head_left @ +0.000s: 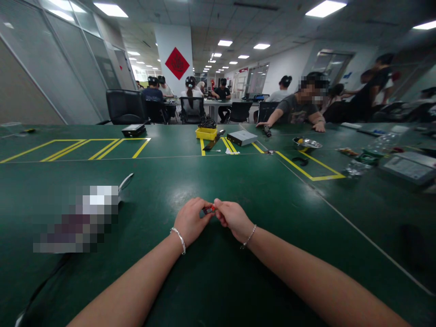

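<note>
Over the middle of the green table, my left hand and my right hand meet almost fingertip to fingertip. Between thumb and fingers, my left hand pinches a small dark and silvery object with a red end. The closed fingers of my right hand touch that red end from the right. Much of the object is covered by my fingers, and its kind does not show. Each wrist wears a thin bracelet.
A blurred-out device with a cable lies at left. Toward the far edge are a black box, yellow tray, grey box and metal bowl. A plastic bottle lies right. Another person leans on the table opposite.
</note>
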Tool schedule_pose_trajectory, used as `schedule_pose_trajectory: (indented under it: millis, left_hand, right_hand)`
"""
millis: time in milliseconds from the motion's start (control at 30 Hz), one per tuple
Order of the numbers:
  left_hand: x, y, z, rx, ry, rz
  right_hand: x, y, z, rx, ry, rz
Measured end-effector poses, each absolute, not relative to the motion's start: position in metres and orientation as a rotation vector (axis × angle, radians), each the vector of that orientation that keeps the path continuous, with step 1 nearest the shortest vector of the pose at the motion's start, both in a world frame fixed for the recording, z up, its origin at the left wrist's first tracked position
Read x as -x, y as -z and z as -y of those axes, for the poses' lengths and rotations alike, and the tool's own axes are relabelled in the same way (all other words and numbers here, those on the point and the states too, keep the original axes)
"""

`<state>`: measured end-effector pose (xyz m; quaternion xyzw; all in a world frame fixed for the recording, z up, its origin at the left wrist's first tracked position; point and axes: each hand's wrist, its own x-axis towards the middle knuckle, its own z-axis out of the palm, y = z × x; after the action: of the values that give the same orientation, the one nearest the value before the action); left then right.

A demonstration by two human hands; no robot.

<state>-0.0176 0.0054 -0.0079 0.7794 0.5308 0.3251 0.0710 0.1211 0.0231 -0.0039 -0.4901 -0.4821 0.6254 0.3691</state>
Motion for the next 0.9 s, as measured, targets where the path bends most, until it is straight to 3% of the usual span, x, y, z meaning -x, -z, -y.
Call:
schedule_pose_trajectory:
  millis: [233, 500, 767, 833, 900]
  left_hand:
    - [0.021, 0.009, -0.007, -2.295, -0.987, -1.687]
    - [0.020, 0.007, -0.005, -2.306, -1.024, -1.673]
    - [0.020, 0.009, -0.005, -2.400, -0.977, -1.559]
    - [0.021, 0.010, -0.006, -2.403, -0.965, -1.542]
    - [0.021, 0.010, -0.006, -2.393, -0.959, -1.549]
  right_hand:
    - [-0.121, 0.003, -0.020, 1.280, -1.617, 1.351]
    - [-0.127, 0.005, -0.024, 1.205, -1.353, 1.668]
    - [-0.126, 0.006, -0.030, 1.205, -1.602, 1.391]
    - [-0.134, 0.003, -0.040, 1.278, -1.493, 1.470]
    - [-0.152, -0.001, -0.056, 1.450, -1.167, 1.608]
